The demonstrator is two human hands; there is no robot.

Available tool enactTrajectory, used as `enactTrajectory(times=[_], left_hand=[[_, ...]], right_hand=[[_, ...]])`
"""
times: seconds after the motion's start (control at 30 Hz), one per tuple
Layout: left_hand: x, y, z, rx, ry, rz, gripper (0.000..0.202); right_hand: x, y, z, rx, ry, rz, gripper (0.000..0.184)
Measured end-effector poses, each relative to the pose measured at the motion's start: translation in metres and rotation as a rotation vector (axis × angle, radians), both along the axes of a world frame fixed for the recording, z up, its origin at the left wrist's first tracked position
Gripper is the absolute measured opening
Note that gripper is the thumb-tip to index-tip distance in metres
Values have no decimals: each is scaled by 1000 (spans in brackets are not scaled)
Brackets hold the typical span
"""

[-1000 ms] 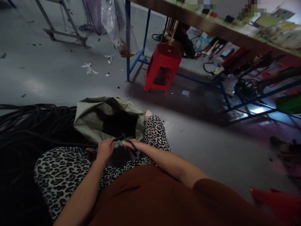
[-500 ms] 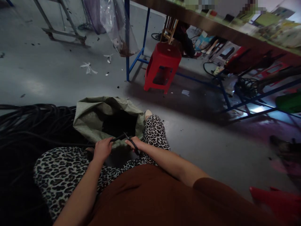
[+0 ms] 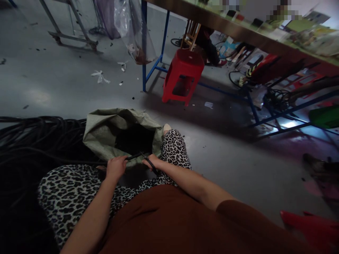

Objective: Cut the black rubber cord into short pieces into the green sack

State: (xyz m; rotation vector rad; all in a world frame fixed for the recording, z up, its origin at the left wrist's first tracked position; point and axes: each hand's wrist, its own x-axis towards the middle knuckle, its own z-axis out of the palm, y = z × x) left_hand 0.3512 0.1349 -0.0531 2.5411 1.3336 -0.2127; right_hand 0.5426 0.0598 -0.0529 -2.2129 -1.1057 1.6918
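My left hand [image 3: 116,167] is closed around a black rubber-like strip [image 3: 134,156], whose end sticks out to the right over the sack's near rim. In my right hand [image 3: 152,162] is a pair of black-handled scissors [image 3: 152,165]. Their blades meet the strip near its free end; whether they are fully closed is too small to tell. Below both hands gapes a greenish-grey woven sack [image 3: 99,130], dark inside, so its contents cannot be made out. A heap of long black strips [image 3: 53,134] lies to the left, and one runs towards my left hand.
A red plastic stool [image 3: 184,72] stands ahead beside a long table [image 3: 225,23] with blue legs. Clear plastic bags [image 3: 132,31] hang at the table's left end. White scraps [image 3: 100,76] litter the floor. Another person's legs [image 3: 212,47] show beyond the table.
The scissor blades have tilted and closed in on the strip, and my right hand has shifted very slightly. My left hand keeps its place on the strip.
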Motion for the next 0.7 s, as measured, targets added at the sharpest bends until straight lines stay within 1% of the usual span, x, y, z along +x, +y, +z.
enactTrajectory(times=[0.17,0.3,0.4,0.5,0.63,0.7], left_hand=[[0,0,-3,8,21,9,38],[-1,1,-5,6,6,26,39],[-1,2,-6,5,-19,53,39],[-1,3,-7,1,-43,92,39],[-2,4,-9,8,-73,132,39],[-2,4,-10,17,-92,141,39]], right_hand=[[1,-1,-2,-6,-13,-23,31],[1,-1,-4,7,-9,-91,31],[1,0,-3,6,19,-163,34],[1,-1,3,3,75,-202,36],[0,-4,16,29,180,-204,35],[0,-4,20,29,195,-208,35]])
